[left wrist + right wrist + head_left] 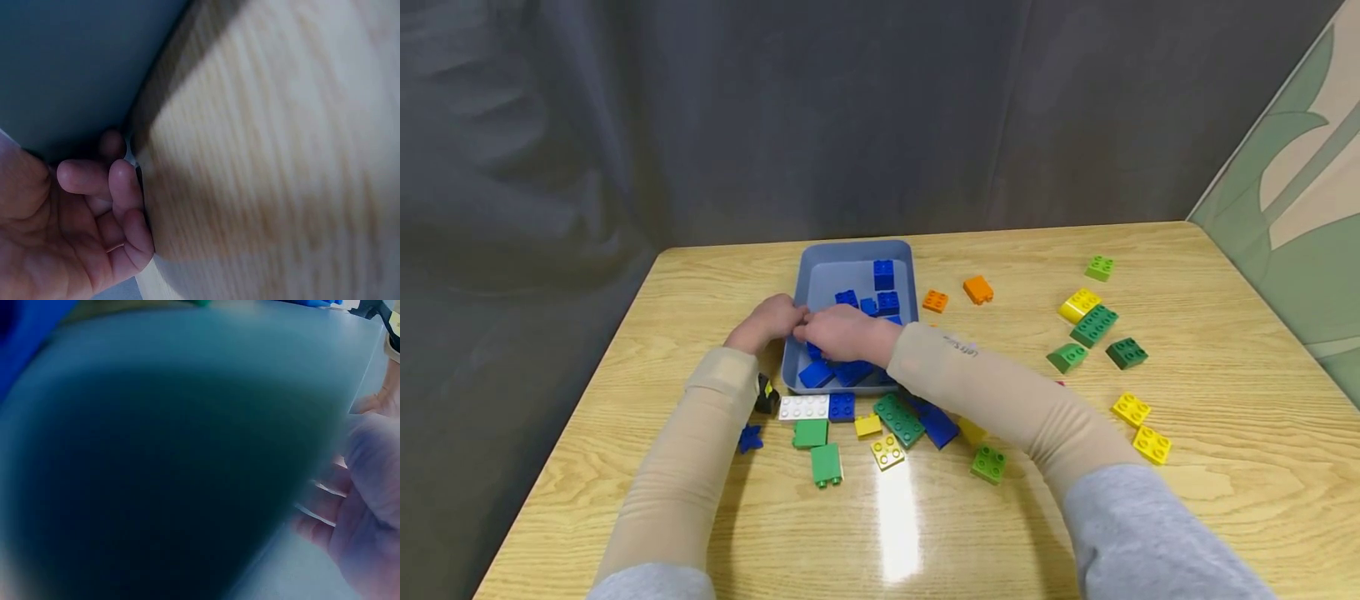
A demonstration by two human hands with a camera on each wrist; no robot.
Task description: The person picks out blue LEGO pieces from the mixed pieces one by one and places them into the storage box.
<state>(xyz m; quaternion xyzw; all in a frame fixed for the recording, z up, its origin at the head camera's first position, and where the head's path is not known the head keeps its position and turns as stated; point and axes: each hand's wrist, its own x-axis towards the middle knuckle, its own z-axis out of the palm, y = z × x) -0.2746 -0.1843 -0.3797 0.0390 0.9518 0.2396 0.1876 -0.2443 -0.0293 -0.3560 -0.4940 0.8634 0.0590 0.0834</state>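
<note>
A blue tray (pixel 855 252) holds several blue bricks (pixel 883 274). My left hand (pixel 769 323) is at the tray's left rim, its fingers (pixel 127 187) curled in the left wrist view beside the tray wall and wood tabletop. From the right, my right hand (pixel 842 333) reaches across the tray, and its fingertips meet the left hand's near that rim. Whatever may be between the fingertips is hidden. In the right wrist view a large dark blurred shape covers much of the frame, and the right hand's fingers (pixel 322 509) are partly hidden behind it.
Before the tray lie a white brick (pixel 803 407), green bricks (pixel 827 464), yellow bricks (pixel 887 452) and a blue star piece (pixel 749 438). Orange bricks (pixel 978 289) are to its right; farther right are a dark green brick (pixel 1126 353) and yellow bricks (pixel 1152 445). A dark curtain (pixel 850 117) hangs behind.
</note>
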